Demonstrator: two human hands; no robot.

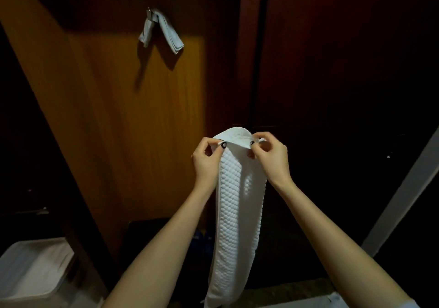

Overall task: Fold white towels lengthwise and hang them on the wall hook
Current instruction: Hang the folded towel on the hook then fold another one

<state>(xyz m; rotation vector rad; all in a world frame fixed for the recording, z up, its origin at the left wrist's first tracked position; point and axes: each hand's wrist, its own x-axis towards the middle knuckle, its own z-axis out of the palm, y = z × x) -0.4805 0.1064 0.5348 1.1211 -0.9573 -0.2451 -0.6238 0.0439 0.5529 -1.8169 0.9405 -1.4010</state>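
White towel pinched at top by left hand and right hand; light pinch, fold may slip open. Hook at 11 o'clock looks occupied, dim.

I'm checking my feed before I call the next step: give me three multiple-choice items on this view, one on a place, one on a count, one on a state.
1. Where is the hook with the hung towel, seen from the held towel?
A) up and to the left
B) down and to the right
C) hidden behind it

2. How many hands pinch the held towel?
A) none
B) one
C) two

3. How does the held towel lie?
A) balled up in one fist
B) hanging down in a long narrow strip
C) spread flat on the floor

Answers:
1 A: the hook sits high on the wooden panel, left of the hands.
2 C: the left hand and the right hand each pinch its top edge.
3 B: it drops from the fingers down between the forearms.
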